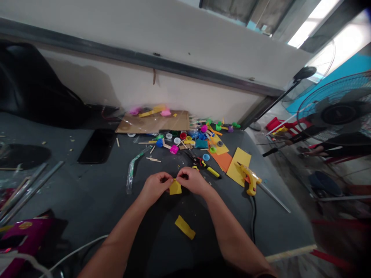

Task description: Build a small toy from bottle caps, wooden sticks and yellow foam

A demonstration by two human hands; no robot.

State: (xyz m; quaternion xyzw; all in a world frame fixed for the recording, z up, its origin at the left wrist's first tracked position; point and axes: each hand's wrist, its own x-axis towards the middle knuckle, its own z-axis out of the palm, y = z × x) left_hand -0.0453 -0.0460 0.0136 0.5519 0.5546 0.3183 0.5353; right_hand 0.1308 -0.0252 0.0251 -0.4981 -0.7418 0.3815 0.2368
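Note:
A small yellow piece of paper (175,188) is pinched at its upper edge between the fingertips of both hands. My left hand (157,187) grips its upper left corner, and my right hand (193,180) closes on the upper right. Nearer to me, a second yellow paper strip (184,227) lies on the dark table (162,239). Just beyond my right hand are yellow-and-black pliers (207,166). A clear bent tube with green in it (131,170) rests to the left of my left hand.
Bottle caps (182,136), sticks and coloured pieces are scattered at the back, before a cardboard sheet (156,122). On the right, a yellow glue gun (251,180) lies on yellow paper (238,162), its cord trailing forward. A black phone (97,146) is at left; a fan (339,112) stands beyond.

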